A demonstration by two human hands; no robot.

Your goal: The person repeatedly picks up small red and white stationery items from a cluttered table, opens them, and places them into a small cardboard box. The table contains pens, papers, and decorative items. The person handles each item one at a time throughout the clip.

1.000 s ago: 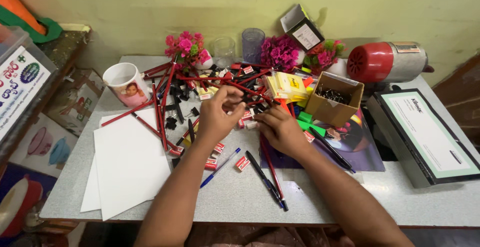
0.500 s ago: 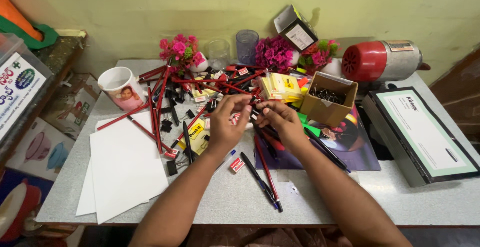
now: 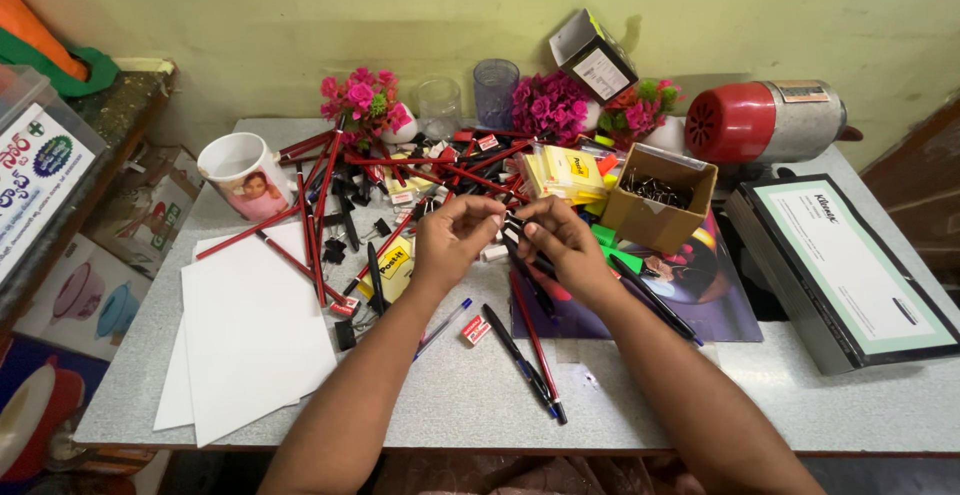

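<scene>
Both hands meet over the middle of the table [image 3: 640,395], fingertips closed narrow on one small dark clip [image 3: 513,223] held between them. Left hand [image 3: 450,240] pinches from the left, right hand [image 3: 560,245] from the right; the clip sits at the junction, equally near each, raised off the surface. Its exact shape is too small to tell; it reads as black with a pale edge, and its long axis appears to run left to right, though this is uncertain.

Below the hands, several dark pens [image 3: 520,355] and a red pencil [image 3: 535,340] lie with long axes running near to far, on and just beside a dark sheet [image 3: 690,305]. Just right and far of the right hand stands an open cardboard box [image 3: 660,210] holding more clips. Left of the left hand lie a yellow pad [image 3: 393,263] and a scatter of red pencils; further left, white paper [image 3: 250,325] and a mug [image 3: 245,175]. Flowers [image 3: 360,100] stand at the far edge
</scene>
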